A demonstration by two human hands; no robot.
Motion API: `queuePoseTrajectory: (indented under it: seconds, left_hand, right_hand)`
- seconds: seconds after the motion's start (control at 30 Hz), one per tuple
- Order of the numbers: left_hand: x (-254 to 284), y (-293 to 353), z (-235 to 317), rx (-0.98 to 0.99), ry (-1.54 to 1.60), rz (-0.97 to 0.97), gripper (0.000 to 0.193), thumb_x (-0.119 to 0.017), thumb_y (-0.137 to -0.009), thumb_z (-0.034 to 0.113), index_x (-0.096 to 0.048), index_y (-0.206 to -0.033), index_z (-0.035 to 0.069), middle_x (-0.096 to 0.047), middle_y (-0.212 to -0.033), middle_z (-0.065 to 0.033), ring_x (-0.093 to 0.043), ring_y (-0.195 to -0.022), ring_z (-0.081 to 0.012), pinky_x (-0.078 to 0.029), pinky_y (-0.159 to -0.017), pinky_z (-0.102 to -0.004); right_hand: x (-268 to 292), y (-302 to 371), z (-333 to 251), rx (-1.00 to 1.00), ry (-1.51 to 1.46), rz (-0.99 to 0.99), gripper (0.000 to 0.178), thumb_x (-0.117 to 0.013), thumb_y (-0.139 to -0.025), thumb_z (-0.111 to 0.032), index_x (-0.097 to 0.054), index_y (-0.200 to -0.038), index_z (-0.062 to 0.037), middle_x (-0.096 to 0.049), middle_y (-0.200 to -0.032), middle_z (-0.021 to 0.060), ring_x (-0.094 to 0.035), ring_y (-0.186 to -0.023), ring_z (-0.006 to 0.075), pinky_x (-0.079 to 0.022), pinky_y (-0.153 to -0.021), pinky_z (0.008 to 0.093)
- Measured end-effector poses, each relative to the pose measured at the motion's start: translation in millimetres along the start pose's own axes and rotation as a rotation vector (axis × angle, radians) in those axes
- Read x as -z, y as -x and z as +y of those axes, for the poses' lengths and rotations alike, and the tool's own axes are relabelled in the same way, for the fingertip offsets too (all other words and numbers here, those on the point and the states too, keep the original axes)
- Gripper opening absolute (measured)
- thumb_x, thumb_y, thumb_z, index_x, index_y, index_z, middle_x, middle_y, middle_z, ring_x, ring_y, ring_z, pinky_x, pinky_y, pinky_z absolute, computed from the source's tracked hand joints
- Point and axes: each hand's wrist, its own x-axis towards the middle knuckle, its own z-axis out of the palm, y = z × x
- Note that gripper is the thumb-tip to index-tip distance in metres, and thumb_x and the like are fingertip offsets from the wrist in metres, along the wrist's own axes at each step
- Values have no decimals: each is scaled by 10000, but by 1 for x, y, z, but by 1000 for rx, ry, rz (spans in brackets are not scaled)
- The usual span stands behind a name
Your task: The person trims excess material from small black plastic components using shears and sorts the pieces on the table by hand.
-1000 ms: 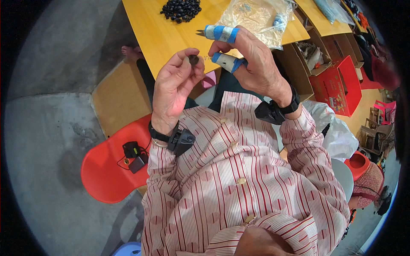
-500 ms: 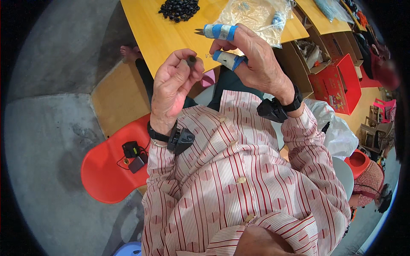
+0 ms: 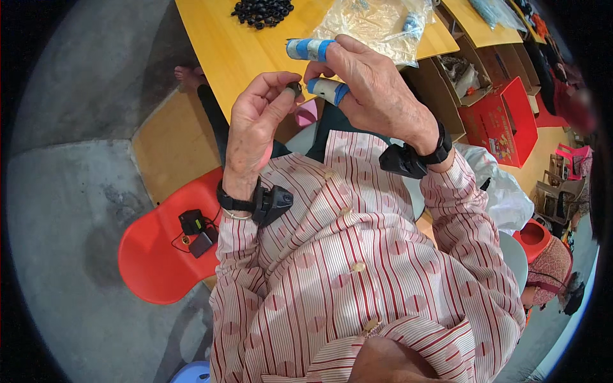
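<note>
My left hand [image 3: 258, 124] is closed, pinching a small dark round part [image 3: 294, 88] between thumb and fingertips; it looks like the black rubbery pieces on the table. Just right of it is my right hand [image 3: 377, 89], with thumb and index finger stretched out and apart. Blue and white tape wraps that index finger [image 3: 310, 49] and thumb [image 3: 327, 90]. The taped thumb is close to the dark part; whether they touch, I cannot tell. No object shows between the right thumb and index finger. The other right fingers are partly hidden.
A pile of black round pieces [image 3: 262, 11] lies on the yellow table [image 3: 223, 48], beside a clear plastic bag [image 3: 364, 25]. Cardboard boxes [image 3: 461, 76] and a red box [image 3: 501, 124] are to the right. At left, a red stool [image 3: 150, 249] holds small black devices [image 3: 199, 233].
My right hand has shifted left toward my left hand. The left hand has turned the dark part, so its open end no longer faces up. A dark pointed tip beyond the taped index finger barely shows now.
</note>
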Motion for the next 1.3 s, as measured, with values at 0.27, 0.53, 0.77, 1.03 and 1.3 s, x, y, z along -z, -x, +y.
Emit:
queuePoseTrajectory:
  seconds: [0.27, 0.53, 0.77, 1.03, 1.3]
  left_hand:
    - [-5, -1, -2, -1, -98, 37, 209, -534, -896, 8, -522, -1103, -19, -597, -979, -73, -592, -858, -124, -479, -812, -242]
    - [11, 0, -8, 83, 290, -10, 229, -575, -881, 23, -504, -1097, -6, -607, -993, -90, -597, -931, -145, -476, -835, -244]
    - [14, 1, -7, 78, 340, -18, 227, -580, -879, 32, -502, -1090, -4, -611, -995, -98, -599, -961, -163, -472, -867, -258]
    - [11, 0, -7, 42, 244, -4, 223, -550, -887, -5, -497, -1103, -20, -618, -1031, -115, -602, -962, -159, -478, -873, -260]
    - [20, 2, -17, 88, 53, 20, 201, -558, -875, -16, -534, -1074, -37, -638, -993, -99, -613, -920, -142, -474, -858, -249]
  right_hand:
    - [3, -6, -6, 94, 203, -139, 327, -657, -649, 1, -506, -938, -6, -540, -699, 98, -562, -764, 278, -487, -595, 368]
    - [6, -12, -6, 40, 43, 22, 374, -660, -689, -2, -546, -1045, -25, -597, -799, 85, -575, -822, 265, -497, -638, 362]
    - [6, 4, -8, -35, -148, 59, 497, -647, -720, 21, -534, -1197, -60, -641, -980, 71, -575, -916, 286, -489, -785, 367]
    - [-11, 8, -10, 88, -42, -34, 556, -626, -665, 59, -526, -1204, -35, -633, -976, 89, -572, -902, 310, -501, -742, 382]
    - [-20, 13, -7, 119, -56, -76, 526, -600, -554, 94, -501, -1058, -20, -581, -865, 105, -544, -887, 315, -483, -738, 381]
